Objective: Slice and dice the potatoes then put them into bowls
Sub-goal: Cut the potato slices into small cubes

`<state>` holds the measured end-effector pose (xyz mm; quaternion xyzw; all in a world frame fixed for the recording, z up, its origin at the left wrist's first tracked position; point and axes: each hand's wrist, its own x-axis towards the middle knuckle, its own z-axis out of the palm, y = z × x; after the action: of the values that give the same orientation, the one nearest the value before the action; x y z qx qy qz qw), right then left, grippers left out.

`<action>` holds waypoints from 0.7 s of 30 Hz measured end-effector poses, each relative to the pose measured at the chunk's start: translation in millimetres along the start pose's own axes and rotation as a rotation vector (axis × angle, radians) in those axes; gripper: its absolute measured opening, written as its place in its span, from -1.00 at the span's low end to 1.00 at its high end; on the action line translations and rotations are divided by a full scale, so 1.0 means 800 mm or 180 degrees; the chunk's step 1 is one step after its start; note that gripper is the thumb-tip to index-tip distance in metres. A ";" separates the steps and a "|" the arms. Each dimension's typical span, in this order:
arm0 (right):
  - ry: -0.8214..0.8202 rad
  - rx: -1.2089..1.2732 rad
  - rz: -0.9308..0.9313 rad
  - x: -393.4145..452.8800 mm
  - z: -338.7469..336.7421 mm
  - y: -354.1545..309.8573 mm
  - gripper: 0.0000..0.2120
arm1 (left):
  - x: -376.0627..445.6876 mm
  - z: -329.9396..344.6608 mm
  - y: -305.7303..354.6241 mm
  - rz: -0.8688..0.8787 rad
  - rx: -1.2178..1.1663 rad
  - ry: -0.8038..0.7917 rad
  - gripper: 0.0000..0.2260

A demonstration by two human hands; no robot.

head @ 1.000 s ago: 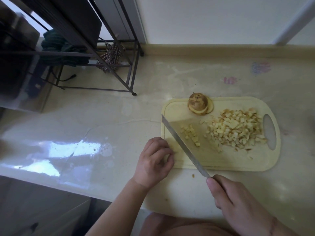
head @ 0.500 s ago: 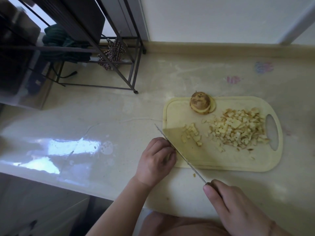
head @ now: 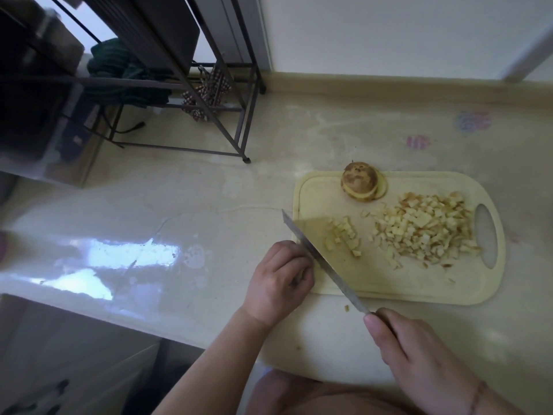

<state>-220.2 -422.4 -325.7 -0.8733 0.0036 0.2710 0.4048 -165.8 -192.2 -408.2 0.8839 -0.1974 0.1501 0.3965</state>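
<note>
There, a knife [head: 321, 262] was gripped in the right hand [head: 419, 357] over the cutting board's [head: 389, 283] left edge, where the curled, seemingly empty left hand [head: 279, 283] was rested.

The light over my work is dim and soft, greyish. A bright bluish glare lies on the glossy pale cream countertop [head: 209, 187] at the left of the frame, a window's reflection. The dark metal wire rack [head: 191, 85] at the upper left sits in deep shade, its contents murky. Straight edges bow toward the corners, as a wide lens bends them. Detail is slightly soft throughout, and my forearms at the bottom edge are blurred.
</note>
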 end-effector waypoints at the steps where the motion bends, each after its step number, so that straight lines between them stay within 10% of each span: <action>1: 0.0031 0.0033 0.0055 0.000 -0.001 0.000 -0.31 | 0.000 0.000 0.000 -0.0001 0.0012 -0.0003 -0.96; 21: -0.0302 0.0159 0.0056 -0.004 -0.001 -0.017 -0.35 | -0.005 -0.008 0.007 -0.0219 0.0101 0.0035 -0.95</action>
<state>-219.6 -414.4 -313.7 -0.8490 -0.0011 0.3155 0.4238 -172.9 -189.7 -402.4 0.8955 -0.1622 0.1444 0.3884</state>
